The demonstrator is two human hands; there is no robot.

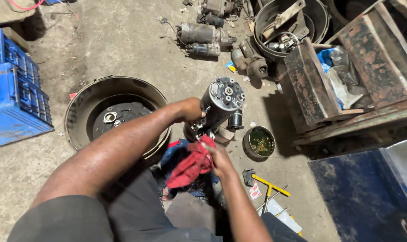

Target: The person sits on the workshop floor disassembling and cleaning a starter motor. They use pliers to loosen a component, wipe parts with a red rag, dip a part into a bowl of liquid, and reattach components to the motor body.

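A dark cylindrical starter motor (221,104) is held tilted above the concrete floor, its round end cap with bolts facing up. My left hand (192,110) grips its body from the left side. My right hand (217,157) holds a red rag (192,166) pressed against the motor's lower end. A blue cloth (174,154) lies under the rag on my lap.
A round metal drum (78,107) lies to the left, blue crates (13,103) beyond it. A small can of greenish liquid (260,142) stands right of the motor. A yellow T-handle tool (270,188) lies near my knee. Other motors (205,38) and rusty metal boxes (347,80) fill the back right.
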